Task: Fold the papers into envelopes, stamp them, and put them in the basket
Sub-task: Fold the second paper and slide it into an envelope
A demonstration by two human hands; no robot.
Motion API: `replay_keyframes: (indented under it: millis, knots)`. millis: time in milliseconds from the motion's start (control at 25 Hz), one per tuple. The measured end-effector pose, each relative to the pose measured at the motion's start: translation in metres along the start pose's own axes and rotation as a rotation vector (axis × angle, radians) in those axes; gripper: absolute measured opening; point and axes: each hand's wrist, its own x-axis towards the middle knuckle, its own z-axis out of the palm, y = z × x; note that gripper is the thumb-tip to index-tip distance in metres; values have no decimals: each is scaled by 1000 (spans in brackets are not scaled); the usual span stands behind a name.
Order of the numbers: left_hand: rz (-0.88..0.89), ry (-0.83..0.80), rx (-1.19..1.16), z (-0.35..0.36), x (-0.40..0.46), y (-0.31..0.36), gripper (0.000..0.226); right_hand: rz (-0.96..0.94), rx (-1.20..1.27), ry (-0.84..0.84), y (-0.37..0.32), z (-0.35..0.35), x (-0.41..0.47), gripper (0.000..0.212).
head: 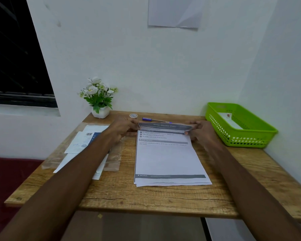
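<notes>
A printed white sheet (pixel 167 159) lies in the middle of the wooden table (pixel 146 199), on top of other sheets. Its far edge is lifted and curled toward me. My left hand (pixel 124 127) pinches the far left corner of that edge, and my right hand (pixel 199 130) pinches the far right corner. A green plastic basket (pixel 250 136) stands at the table's right rear with a stamped white envelope (pixel 230 120) inside. A small round stamp pad (pixel 133 116) and a purple pen (pixel 154 120) lie beyond the sheet.
A stack of papers and a clear plastic sleeve (pixel 87 145) lie on the table's left side under my left forearm. A white pot of artificial flowers (pixel 99 100) stands at the back left. Walls close the table behind and on the right.
</notes>
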Motion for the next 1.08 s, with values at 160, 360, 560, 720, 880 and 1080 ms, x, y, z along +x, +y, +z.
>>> replay_keyframes:
  millis: [160, 360, 560, 720, 880, 1080]
  knots:
    - [-54, 34, -28, 3, 3, -1, 16, 45, 76, 34, 2, 1, 2, 31]
    - [-32, -23, -160, 2, 5, -1, 21, 157, 152, 23, 4, 1, 7, 31]
    - [-80, -70, -13, 6, 6, -8, 33, 239, 274, 73, 0, 1, 9, 10]
    - [-74, -41, -48, 4, 6, -9, 41, 222, 316, -7, 3, -1, 9, 9]
    - [-63, -25, -22, 4, 3, -9, 38, 233, 305, -61, 0, -5, 2, 17]
    - [-39, 19, -40, 6, 2, -8, 39, 209, 191, -51, -4, -5, -4, 39]
